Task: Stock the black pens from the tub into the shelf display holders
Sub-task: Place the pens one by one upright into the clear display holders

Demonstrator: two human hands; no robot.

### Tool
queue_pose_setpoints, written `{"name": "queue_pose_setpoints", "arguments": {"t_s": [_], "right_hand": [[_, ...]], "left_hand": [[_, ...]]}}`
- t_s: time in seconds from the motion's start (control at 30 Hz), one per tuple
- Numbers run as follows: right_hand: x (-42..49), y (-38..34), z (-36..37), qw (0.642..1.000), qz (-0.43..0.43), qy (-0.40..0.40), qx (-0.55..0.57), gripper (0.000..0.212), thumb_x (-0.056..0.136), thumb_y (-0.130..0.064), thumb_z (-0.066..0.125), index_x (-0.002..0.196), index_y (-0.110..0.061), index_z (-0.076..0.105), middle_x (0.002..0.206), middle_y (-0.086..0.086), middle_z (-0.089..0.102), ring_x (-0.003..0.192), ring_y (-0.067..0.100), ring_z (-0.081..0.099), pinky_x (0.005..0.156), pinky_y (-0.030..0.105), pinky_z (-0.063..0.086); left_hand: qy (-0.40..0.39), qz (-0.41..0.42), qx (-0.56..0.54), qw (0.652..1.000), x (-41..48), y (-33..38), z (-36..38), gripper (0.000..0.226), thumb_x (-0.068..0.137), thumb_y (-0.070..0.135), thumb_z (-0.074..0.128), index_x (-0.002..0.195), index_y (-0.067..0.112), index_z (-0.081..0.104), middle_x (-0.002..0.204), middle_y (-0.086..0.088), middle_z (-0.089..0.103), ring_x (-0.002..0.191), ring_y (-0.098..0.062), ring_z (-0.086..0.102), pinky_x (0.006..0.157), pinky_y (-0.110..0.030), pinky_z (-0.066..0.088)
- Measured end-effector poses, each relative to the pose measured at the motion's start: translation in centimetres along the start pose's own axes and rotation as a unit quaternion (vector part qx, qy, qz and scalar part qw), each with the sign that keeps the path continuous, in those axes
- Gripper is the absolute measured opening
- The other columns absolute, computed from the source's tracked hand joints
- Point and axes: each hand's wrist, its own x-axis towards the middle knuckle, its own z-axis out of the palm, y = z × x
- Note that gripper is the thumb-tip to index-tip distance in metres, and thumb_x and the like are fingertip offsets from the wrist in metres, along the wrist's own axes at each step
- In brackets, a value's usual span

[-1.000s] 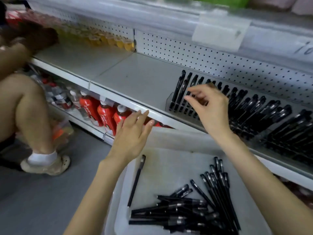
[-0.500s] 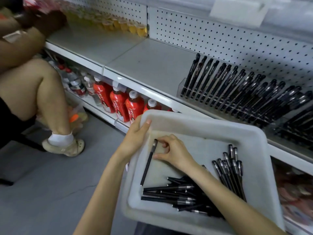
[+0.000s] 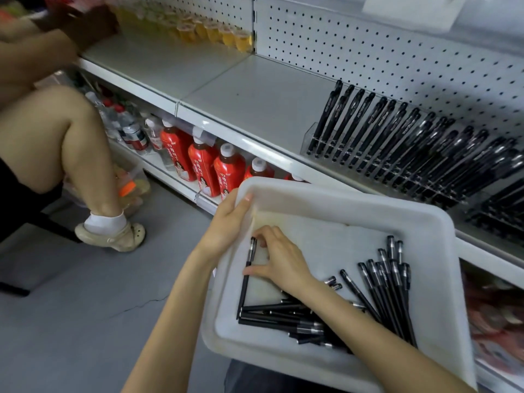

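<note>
A white plastic tub (image 3: pixel 334 199) sits in front of me, with several black pens (image 3: pixel 380 293) piled in its lower and right part. One black pen (image 3: pixel 246 276) lies alone along the tub's left wall. My right hand (image 3: pixel 279 259) is down in the tub, its thumb and fingertips pinching that lone pen near the cap. My left hand (image 3: pixel 226 222) grips the tub's left rim, thumb over the edge. On the grey shelf, clear display holders (image 3: pixel 309 137) carry rows of upright black pens (image 3: pixel 402 137).
Another person's bare leg (image 3: pixel 71 143) and white shoe (image 3: pixel 113 236) are at the left, close to the shelf. Red bottles (image 3: pixel 204 165) stand on the lower shelf behind the tub. Yellow cups (image 3: pixel 215 35) line the back of the upper shelf. Grey floor (image 3: pixel 85 321) lies below.
My right hand came down from the display holders into the tub and closed its fingers on the lone pen. My left hand took hold of the tub's rim. The view tilted downward.
</note>
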Motion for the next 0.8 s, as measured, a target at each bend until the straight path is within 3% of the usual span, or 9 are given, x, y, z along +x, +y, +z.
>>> {"name": "queue_pose_setpoints", "arguments": {"t_s": [0.1,0.17,0.23,0.33,0.4,0.53,0.6,0.7,0.8], "right_hand": [[0.0,-0.1,-0.2,0.992,0.036,-0.010,0.118,0.058,0.062,-0.027,0.086,0.100,-0.030,0.042,0.094,-0.011,0.052,0.073,0.008,0.051,0.071,0.027,0.046],[-0.1,0.1,-0.3,0.963,0.061,-0.023,0.262,0.054,0.066,-0.011,0.084,0.090,-0.030,0.039,0.083,-0.004,0.059,0.061,0.013,0.054,0.063,0.030,0.049],[-0.3,0.6,-0.5,0.930,0.076,-0.038,0.358,0.046,0.074,-0.001,0.076,0.092,-0.025,0.041,0.080,0.006,0.061,0.054,0.018,0.054,0.056,0.033,0.049],[-0.6,0.5,-2.4,0.925,0.060,-0.017,0.374,0.039,0.079,0.000,0.072,0.102,-0.022,0.050,0.082,0.009,0.060,0.054,0.019,0.055,0.054,0.031,0.051],[-0.6,0.2,-4.6,0.930,0.041,0.038,0.364,0.033,0.080,-0.003,0.071,0.102,-0.021,0.055,0.078,0.004,0.059,0.055,0.014,0.056,0.055,0.029,0.052],[-0.1,-1.1,-9.7,0.900,0.014,0.166,0.404,0.028,0.081,0.001,0.068,0.101,-0.013,0.055,0.077,0.008,0.061,0.053,0.014,0.060,0.052,0.025,0.052],[0.2,-1.8,-12.1,0.876,-0.006,0.239,0.418,0.028,0.080,0.003,0.068,0.100,-0.011,0.055,0.073,0.010,0.061,0.051,0.016,0.061,0.051,0.026,0.053],[0.7,-2.7,-14.9,0.852,-0.034,0.320,0.413,0.026,0.080,0.002,0.068,0.099,-0.008,0.055,0.068,0.009,0.060,0.048,0.015,0.060,0.050,0.025,0.053],[1.1,-3.1,-16.3,0.839,-0.043,0.352,0.412,0.024,0.080,0.000,0.069,0.097,-0.010,0.055,0.062,-0.001,0.059,0.048,0.016,0.059,0.051,0.027,0.053]], "left_hand": [[0.000,-0.006,-0.002,1.000,0.0,0.1,0.0,0.026,0.100,0.033,0.039,0.117,0.023,0.056,0.111,-0.001,0.064,0.100,-0.014,0.062,0.086,-0.026,0.048],[-0.002,-0.004,-0.007,1.000,0.0,0.3,0.1,0.024,0.100,0.032,0.040,0.114,0.023,0.058,0.109,-0.003,0.065,0.098,-0.016,0.062,0.085,-0.027,0.049],[0.000,-0.008,-0.005,1.000,-0.2,0.5,0.1,0.023,0.101,0.031,0.039,0.112,0.023,0.058,0.108,-0.003,0.065,0.097,-0.015,0.062,0.084,-0.026,0.048],[0.008,0.000,0.014,1.000,-0.4,0.2,0.0,0.027,0.101,0.032,0.038,0.118,0.022,0.057,0.111,0.002,0.062,0.106,-0.015,0.058,0.090,-0.024,0.044],[0.029,0.034,0.078,0.996,-0.6,0.3,-0.1,0.030,0.101,0.033,0.038,0.125,0.022,0.052,0.115,0.012,0.057,0.109,-0.010,0.054,0.089,-0.015,0.039],[0.116,0.190,0.258,0.940,-1.4,2.9,0.0,0.042,0.097,0.036,0.041,0.137,0.022,0.043,0.128,0.015,0.043,0.116,0.002,0.038,0.093,-0.016,0.029],[0.096,0.237,0.282,0.925,-1.6,4.7,0.7,0.045,0.094,0.044,0.041,0.134,0.025,0.047,0.124,0.018,0.046,0.113,0.003,0.042,0.090,-0.018,0.032],[0.028,0.239,0.293,0.925,-1.7,6.0,2.3,0.050,0.086,0.058,0.039,0.127,0.032,0.055,0.114,0.024,0.054,0.103,0.003,0.054,0.082,-0.023,0.044],[0.023,0.250,0.303,0.919,-1.2,5.8,3.7,0.036,0.088,0.044,0.058,0.122,0.033,0.060,0.107,0.018,0.064,0.093,-0.004,0.061,0.079,-0.035,0.051]]}}
